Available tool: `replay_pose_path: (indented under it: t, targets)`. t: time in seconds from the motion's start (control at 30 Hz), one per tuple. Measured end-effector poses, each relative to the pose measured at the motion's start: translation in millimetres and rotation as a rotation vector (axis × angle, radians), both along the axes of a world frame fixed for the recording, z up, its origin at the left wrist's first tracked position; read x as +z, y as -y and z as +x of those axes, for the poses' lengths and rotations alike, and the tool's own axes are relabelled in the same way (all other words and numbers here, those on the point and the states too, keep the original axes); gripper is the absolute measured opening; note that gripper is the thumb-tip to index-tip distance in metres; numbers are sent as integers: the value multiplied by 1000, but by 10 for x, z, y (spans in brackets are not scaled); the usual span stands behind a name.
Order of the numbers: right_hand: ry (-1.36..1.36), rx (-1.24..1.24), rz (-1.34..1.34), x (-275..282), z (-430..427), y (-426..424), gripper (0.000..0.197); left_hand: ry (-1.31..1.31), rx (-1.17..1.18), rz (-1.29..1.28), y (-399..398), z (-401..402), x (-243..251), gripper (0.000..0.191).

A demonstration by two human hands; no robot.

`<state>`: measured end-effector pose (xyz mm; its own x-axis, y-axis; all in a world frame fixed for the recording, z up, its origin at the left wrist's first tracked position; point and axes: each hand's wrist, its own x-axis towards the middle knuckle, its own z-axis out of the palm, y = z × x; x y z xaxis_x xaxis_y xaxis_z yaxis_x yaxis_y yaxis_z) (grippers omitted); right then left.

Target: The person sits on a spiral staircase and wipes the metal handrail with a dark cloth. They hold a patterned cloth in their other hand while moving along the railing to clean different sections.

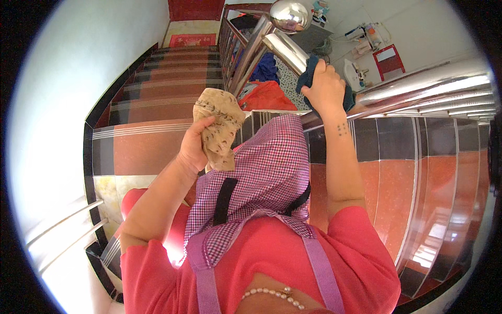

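A tan cloth with small dark marks (220, 125) hangs bunched in my left hand (195, 147), in front of the checked apron (270, 157) I wear. My right hand (325, 86) is wrapped over the polished metal handrail (288, 49), with a dark teal cloth (310, 72) pressed between palm and rail. Beyond that hand, at the upper end of this rail section, a shiny metal ball (290, 15) tops the post. The underside of the teal cloth is hidden by my fingers and the rail.
Red and black tiled stairs (172, 82) descend at the left beside a white wall (59, 98). Behind the railing lie orange-red fabric (266, 96) and blue fabric (266, 68). A white washbasin (351, 74) and a red-framed mirror (388, 61) stand farther off. More rails curve away right.
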<state>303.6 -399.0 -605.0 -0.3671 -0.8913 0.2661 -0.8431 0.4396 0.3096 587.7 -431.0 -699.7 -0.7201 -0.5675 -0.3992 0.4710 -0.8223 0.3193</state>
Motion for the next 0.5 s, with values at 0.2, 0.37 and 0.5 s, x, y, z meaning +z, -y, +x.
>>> replay_pose_path:
  t: [0.2,0.37,0.5]
  targets:
    - [-36,-50,31,38,54,-30,74,65,49,58,-139,30,207,43]
    - [-91,54,-56,-38,107,154,72,62,58,88,-245,128,43,43]
    - [-67,160,-58,-38,183,560,74,41,51,103,-278,181,87,42]
